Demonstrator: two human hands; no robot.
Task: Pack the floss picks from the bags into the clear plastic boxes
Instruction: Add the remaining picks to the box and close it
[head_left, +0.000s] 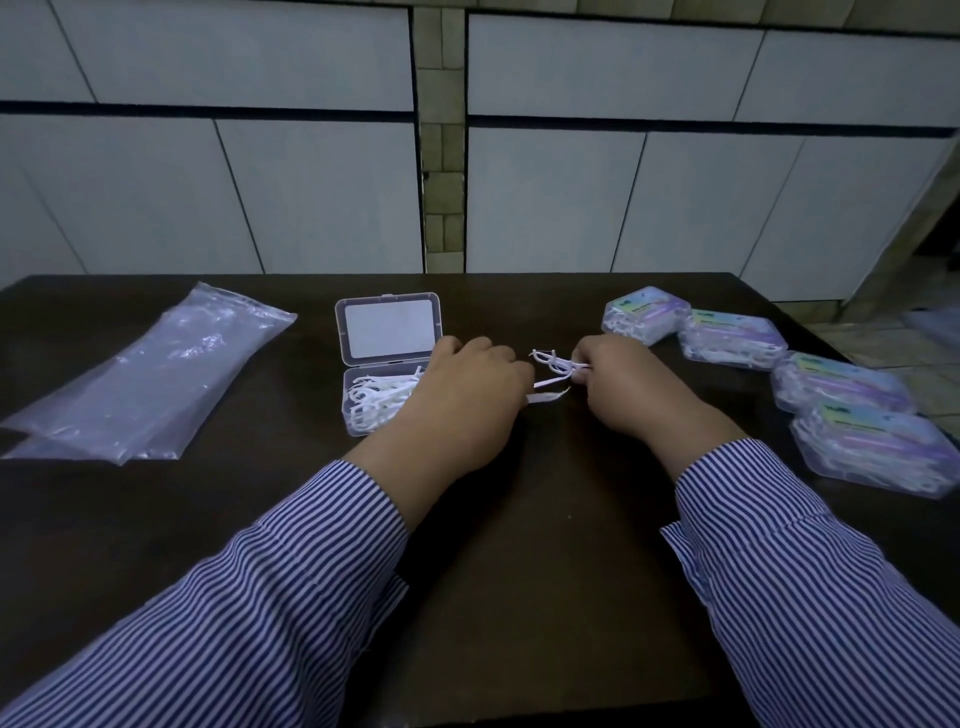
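A dark worktop (493, 571) fills the lower frame, bounded at its far edge by a tiled wall. At the left, emptied bags (140, 379) lie flat; at the right, four closed boxes (841, 384) are ranged in a diagonal row toward the worktop's right edge. The open box (387, 364), lid raised, stands at centre, partly filled with floss picks (379, 400). The left hand (467, 395) is curled just right of it, apparently on picks, though what it grips is hidden. The right hand (623, 384) is pinched on a few loose picks (553, 366) between the two hands. Picks could be dropped in the transfer, since they are thin and tangled, and the light box could be nudged. Open room is left at centre front; the nearest closed box sits close to the right edge.
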